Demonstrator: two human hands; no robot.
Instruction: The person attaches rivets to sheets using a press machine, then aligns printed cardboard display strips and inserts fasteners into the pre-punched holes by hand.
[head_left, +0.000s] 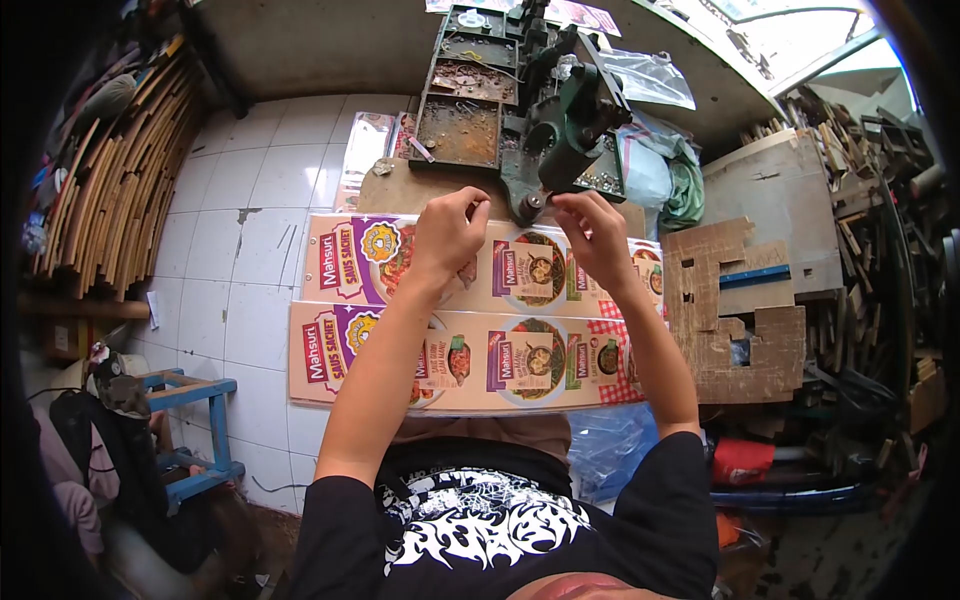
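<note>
White tiles (255, 250) run down the left of this crowded workroom, stacked boards (110, 170) against the wall and a blue stool (215, 425) below them; centre stage, a dark green machine (565, 145) stands at the far side of the work, its tray (455, 164) littered with small bits; and right across the front lie the goods, an upper printed sheet (488, 268) close to the machine and a lower printed sheet (475, 365) nearer the body, long edges side by side; whether they are joined or separate, I can't tell!

Now the hands; the left hand (450, 235) hangs over the upper sheet, fingers curled, thumb and forefinger together or nearly so; the right hand (592, 232) is up just beside the short metal post (531, 207), fingers half bent in a loose pinch; whether either grips some tiny piece is too small to call.

As for handling, these sheets look light and fairly stiff, like card or thin board; the shiny face could prove slippery, and corners might crease if pinched hard; I'd take hold by the two short ends, or flat-fingered along the long edges, so the length doesn't sag; the machine looks heavy and solid, one to leave standing.
</note>
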